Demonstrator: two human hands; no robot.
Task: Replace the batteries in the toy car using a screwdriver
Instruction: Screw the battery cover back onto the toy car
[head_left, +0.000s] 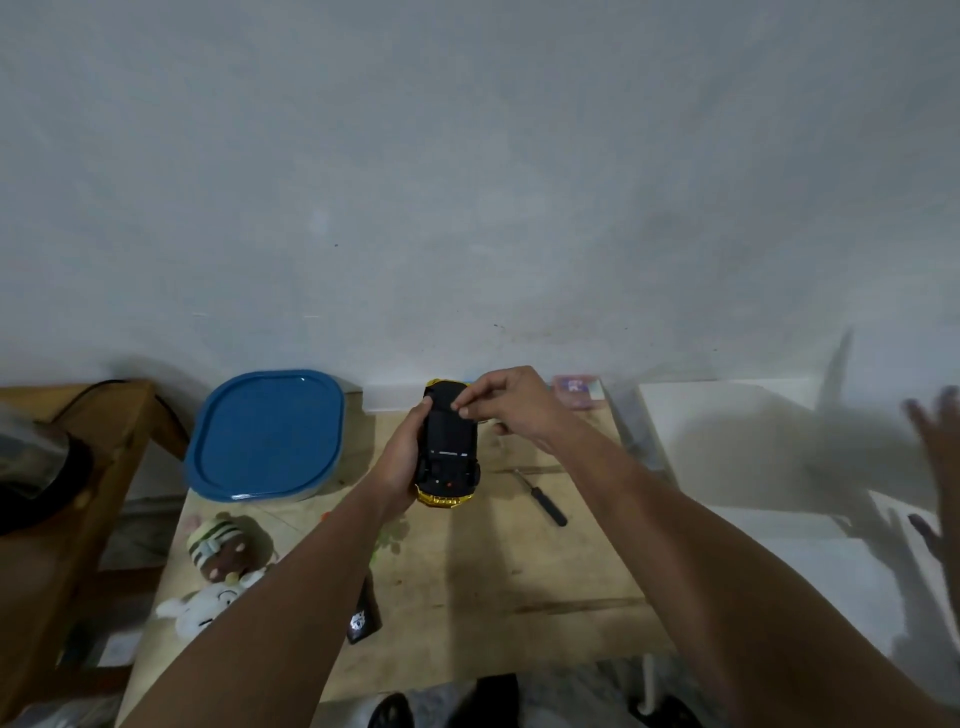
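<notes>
The toy car (449, 457) is yellow with a black underside, and it is held upside down above the wooden table (519, 561). My left hand (402, 457) grips its left side. My right hand (506, 402) is over the far end of the underside, fingertips pinched together on the black surface; what they pinch is too small to tell. A screwdriver (543, 499) with a black handle lies on the table just right of the car, apart from both hands.
A blue-lidded container (267, 434) stands at the back left. Plush toys (223, 566) and a small black object (363, 618) lie at the front left. A pink box (579, 389) sits by the wall. Another person's hand (935, 447) shows at the right edge.
</notes>
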